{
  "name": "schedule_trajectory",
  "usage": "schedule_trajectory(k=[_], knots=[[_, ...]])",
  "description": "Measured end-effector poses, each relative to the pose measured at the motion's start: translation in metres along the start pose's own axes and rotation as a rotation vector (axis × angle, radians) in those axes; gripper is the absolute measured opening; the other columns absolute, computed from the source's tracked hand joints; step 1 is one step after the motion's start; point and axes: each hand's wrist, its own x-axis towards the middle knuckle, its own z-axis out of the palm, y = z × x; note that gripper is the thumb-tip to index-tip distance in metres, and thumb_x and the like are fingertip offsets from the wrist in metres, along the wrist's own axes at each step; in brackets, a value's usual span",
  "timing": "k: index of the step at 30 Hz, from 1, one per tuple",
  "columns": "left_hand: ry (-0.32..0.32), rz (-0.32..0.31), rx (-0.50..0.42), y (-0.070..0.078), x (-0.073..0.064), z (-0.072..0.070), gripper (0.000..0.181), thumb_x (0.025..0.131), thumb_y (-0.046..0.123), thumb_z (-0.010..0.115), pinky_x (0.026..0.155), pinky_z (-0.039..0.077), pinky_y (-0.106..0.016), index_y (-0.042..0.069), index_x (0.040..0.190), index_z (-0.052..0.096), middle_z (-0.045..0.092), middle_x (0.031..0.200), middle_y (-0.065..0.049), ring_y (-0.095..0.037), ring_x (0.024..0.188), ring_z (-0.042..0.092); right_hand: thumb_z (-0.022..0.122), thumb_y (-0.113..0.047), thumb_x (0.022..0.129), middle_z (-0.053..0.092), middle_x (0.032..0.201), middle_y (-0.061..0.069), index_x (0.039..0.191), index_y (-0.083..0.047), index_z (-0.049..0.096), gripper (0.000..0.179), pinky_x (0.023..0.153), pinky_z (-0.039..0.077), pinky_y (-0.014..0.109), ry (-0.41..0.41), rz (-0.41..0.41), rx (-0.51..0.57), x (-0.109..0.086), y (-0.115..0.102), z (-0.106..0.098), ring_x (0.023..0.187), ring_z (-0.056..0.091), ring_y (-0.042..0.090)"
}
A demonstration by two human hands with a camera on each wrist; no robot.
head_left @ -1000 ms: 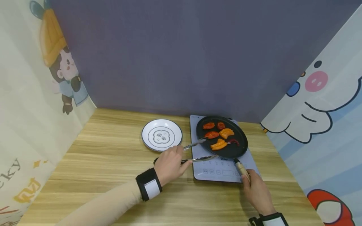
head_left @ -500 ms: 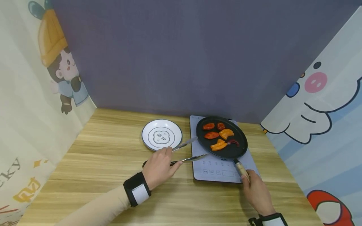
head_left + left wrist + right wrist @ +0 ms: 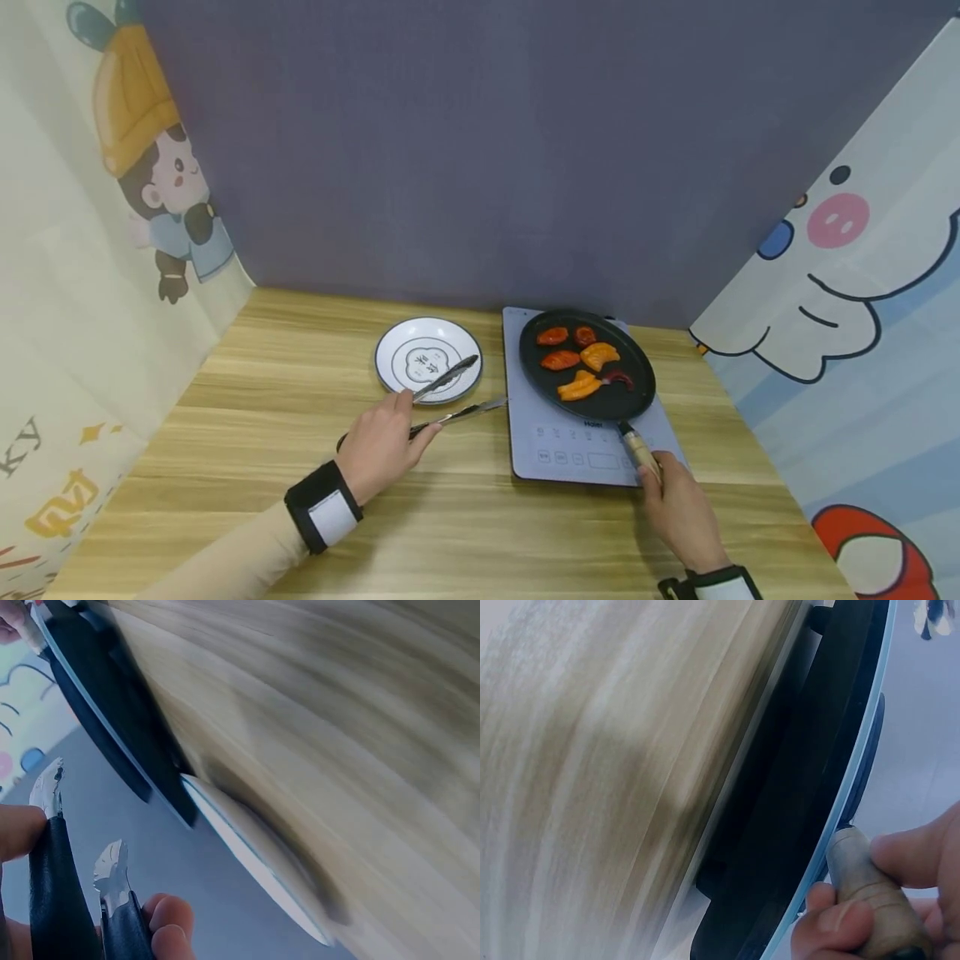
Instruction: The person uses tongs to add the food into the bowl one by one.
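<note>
My left hand point(image 3: 384, 446) holds a pair of tongs point(image 3: 450, 373) with black grips and metal tips. The tongs' arms stand apart with nothing between them, one tip over the white plate point(image 3: 390, 354), the other near the cooktop's left edge. In the left wrist view, thumb and fingers press the two black grips point(image 3: 60, 892). My right hand point(image 3: 684, 512) grips the light wooden handle point(image 3: 639, 446) of a black frying pan point(image 3: 536, 379). Several red and orange pepper-like pieces point(image 3: 581, 385) lie in the pan. The right wrist view shows fingers curled round that handle point(image 3: 874, 892).
The pan sits on a flat white induction cooktop point(image 3: 555, 462) with a touch panel at its front. A wooden table point(image 3: 285, 375) carries everything. A dark grey-purple wall point(image 3: 450, 150) closes the back, with cartoon-printed curtains point(image 3: 885, 333) on both sides.
My left hand has drawn the tongs leftward and toward me, away from the pan, so one tip is now over the plate. The right hand and pan have stayed put.
</note>
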Motion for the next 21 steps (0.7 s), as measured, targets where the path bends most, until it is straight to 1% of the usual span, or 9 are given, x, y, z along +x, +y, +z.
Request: schedule_trajectory(k=[5, 10, 13, 15, 17, 21], knots=[[0.023, -0.046, -0.006, -0.019, -0.005, -0.002, 0.058, 0.086, 0.044, 0.069, 0.05, 0.049, -0.042, -0.01, 0.105, 0.06, 0.058, 0.078, -0.015, -0.03, 0.065, 0.061, 0.054, -0.013, 0.097, 0.055, 0.085, 0.012, 0.119, 0.007, 0.05, 0.03, 0.054, 0.037, 0.033, 0.005, -0.005, 0.006, 0.0, 0.001, 0.001, 0.066, 0.049, 0.021], [0.052, -0.049, 0.005, -0.033, -0.007, -0.004, 0.057, 0.085, 0.042, 0.07, 0.05, 0.049, -0.044, -0.011, 0.104, 0.059, 0.057, 0.076, -0.015, -0.031, 0.063, 0.06, 0.053, -0.013, 0.097, 0.055, 0.085, 0.012, 0.118, 0.007, 0.051, 0.029, 0.054, 0.037, 0.033, 0.022, -0.018, 0.007, 0.0, 0.001, 0.0, 0.066, 0.049, 0.022], [0.058, -0.054, 0.009, -0.038, -0.006, -0.006, 0.055, 0.084, 0.042, 0.072, 0.048, 0.047, -0.043, -0.009, 0.099, 0.059, 0.053, 0.071, -0.012, -0.029, 0.058, 0.058, 0.053, -0.013, 0.097, 0.055, 0.085, 0.012, 0.118, 0.008, 0.05, 0.03, 0.054, 0.037, 0.033, 0.016, -0.012, 0.002, 0.0, 0.002, 0.0, 0.066, 0.049, 0.022], [0.044, -0.066, 0.001, -0.041, -0.005, -0.007, 0.053, 0.083, 0.041, 0.073, 0.047, 0.046, -0.041, -0.008, 0.095, 0.059, 0.052, 0.069, -0.011, -0.027, 0.056, 0.056, 0.053, -0.013, 0.097, 0.055, 0.085, 0.012, 0.119, 0.008, 0.05, 0.031, 0.054, 0.037, 0.033, 0.009, -0.005, -0.001, 0.0, 0.001, 0.001, 0.066, 0.049, 0.022], [0.008, -0.089, -0.017, -0.045, -0.004, -0.009, 0.051, 0.082, 0.04, 0.074, 0.046, 0.045, -0.04, -0.007, 0.092, 0.058, 0.05, 0.068, -0.009, -0.024, 0.055, 0.054, 0.053, -0.013, 0.097, 0.055, 0.085, 0.012, 0.119, 0.008, 0.05, 0.031, 0.054, 0.037, 0.033, 0.006, 0.0, -0.003, 0.0, 0.001, 0.0, 0.066, 0.049, 0.022], [-0.071, -0.145, -0.065, -0.053, -0.001, -0.012, 0.048, 0.082, 0.038, 0.075, 0.048, 0.044, -0.038, -0.006, 0.09, 0.058, 0.051, 0.07, -0.008, -0.021, 0.056, 0.05, 0.053, -0.013, 0.097, 0.054, 0.085, 0.012, 0.118, 0.008, 0.05, 0.03, 0.054, 0.036, 0.033, 0.015, -0.005, -0.003, -0.001, 0.0, 0.0, 0.066, 0.049, 0.022]])
